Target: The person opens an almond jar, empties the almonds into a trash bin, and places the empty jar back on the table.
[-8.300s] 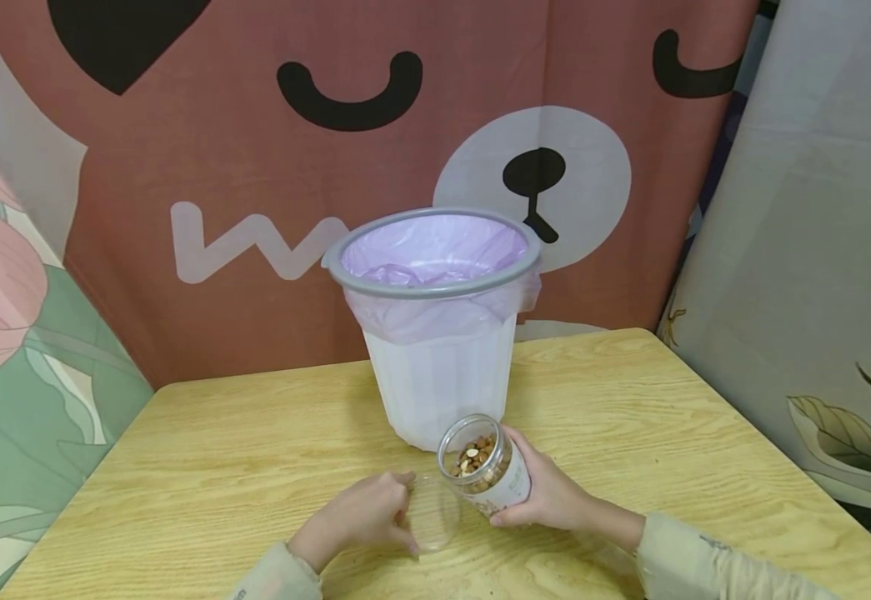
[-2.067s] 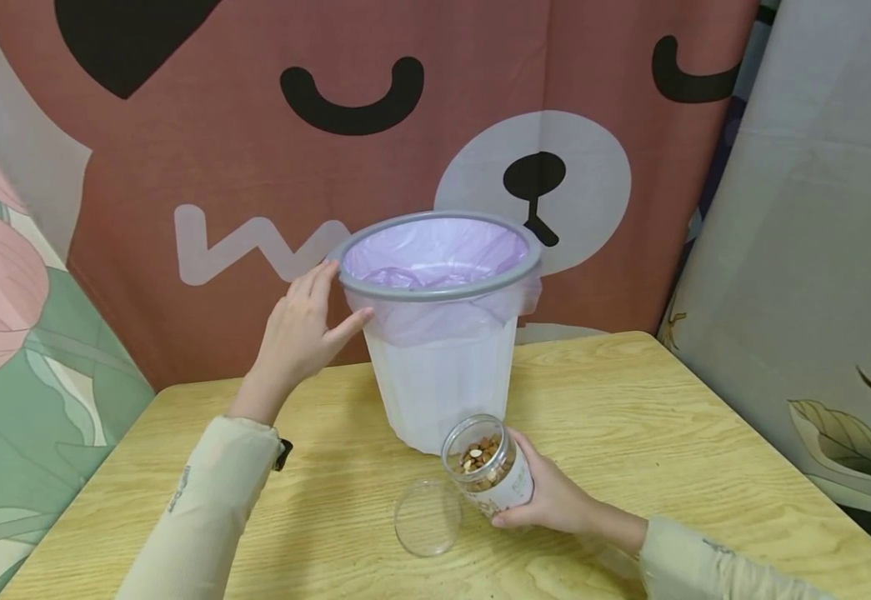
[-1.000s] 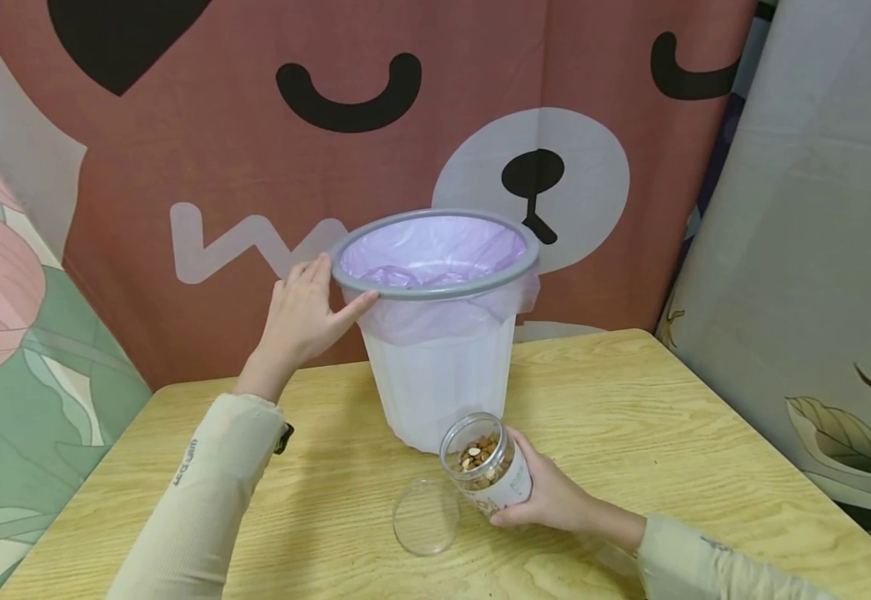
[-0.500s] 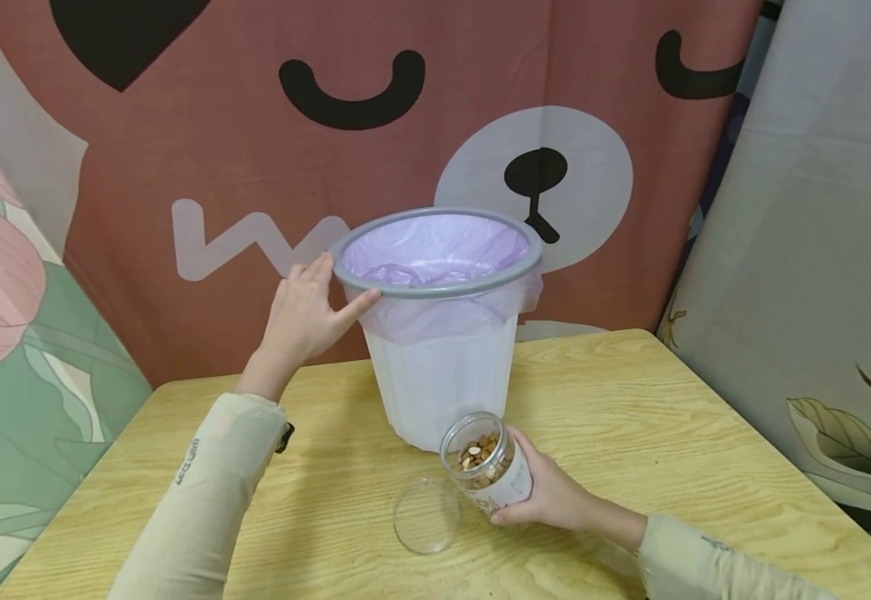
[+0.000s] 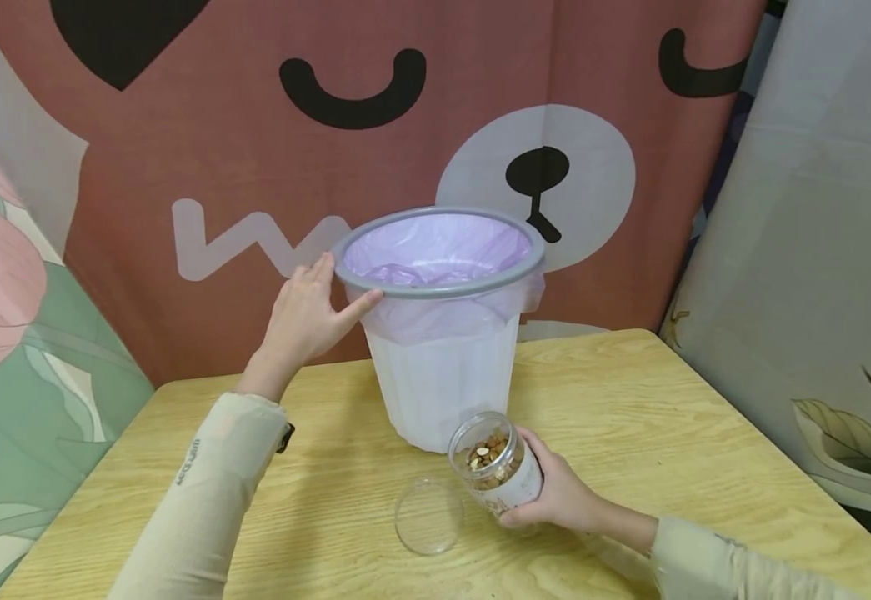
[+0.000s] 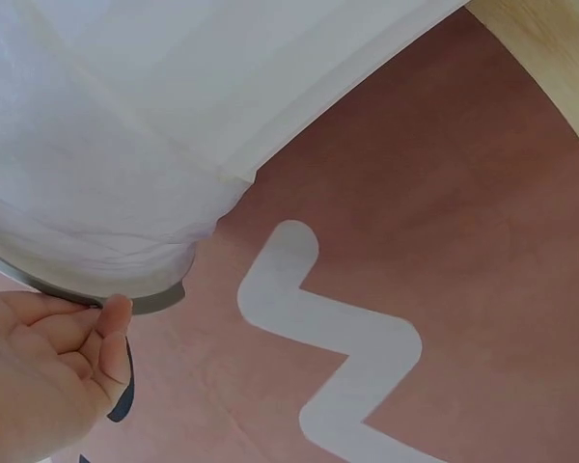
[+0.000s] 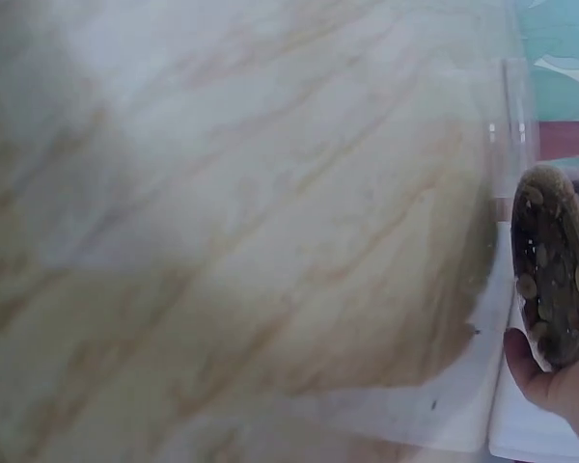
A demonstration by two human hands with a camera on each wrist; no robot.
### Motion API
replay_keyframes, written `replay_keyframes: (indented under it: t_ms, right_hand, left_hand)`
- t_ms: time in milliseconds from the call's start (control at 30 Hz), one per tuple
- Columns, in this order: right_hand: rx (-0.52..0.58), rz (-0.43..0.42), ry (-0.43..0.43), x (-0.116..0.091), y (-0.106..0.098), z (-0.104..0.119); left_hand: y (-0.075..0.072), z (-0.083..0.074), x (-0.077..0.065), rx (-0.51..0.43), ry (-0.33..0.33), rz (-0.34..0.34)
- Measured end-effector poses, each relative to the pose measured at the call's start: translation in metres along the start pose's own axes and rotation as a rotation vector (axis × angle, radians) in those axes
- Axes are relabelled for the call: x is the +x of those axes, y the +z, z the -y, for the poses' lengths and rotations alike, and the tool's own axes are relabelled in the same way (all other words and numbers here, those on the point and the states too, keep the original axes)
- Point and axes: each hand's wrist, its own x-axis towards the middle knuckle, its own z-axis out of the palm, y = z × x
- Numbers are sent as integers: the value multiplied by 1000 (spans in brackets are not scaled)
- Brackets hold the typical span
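Observation:
A white trash can (image 5: 446, 375) with a grey rim and a purple liner bag (image 5: 435, 242) stands upright on the table. My left hand (image 5: 302, 315) grips the rim at its left side, the thumb along the front of it and the fingers further back. In the left wrist view its curled fingers (image 6: 72, 352) meet the rim's edge. My right hand (image 5: 558, 492) holds a clear, lidless jar (image 5: 497, 462) partly filled with almonds, tilted with its mouth toward the front left. The jar's bottom (image 7: 550, 265) shows in the right wrist view.
A clear round lid (image 5: 429, 517) lies on the wood-grain table (image 5: 600, 400), left of the jar. Behind the trash can hangs a reddish-brown cloth (image 5: 217, 150) with a bear face. Patterned cloths flank the table left and right.
Since the oldest frame my left hand has let go of the clear lid and moved up to the trash can's rim. In the last half second the jar has shifted slightly right.

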Motion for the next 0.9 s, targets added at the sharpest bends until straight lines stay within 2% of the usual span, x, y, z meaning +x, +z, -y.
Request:
replay_keyframes:
  t_ms: [167,500,900]
  right_hand:
    - [-25,-51,10,4,-4,8]
    - [-160,-147,9,5,-11,26]
    - [-298,-279,9,10,-55,54]
  left_hand:
    - [-4,-1,0,9,1,8]
    - [-4,0,0,5,-6,28]
    - [-6,-1,0,-9,-17,57]
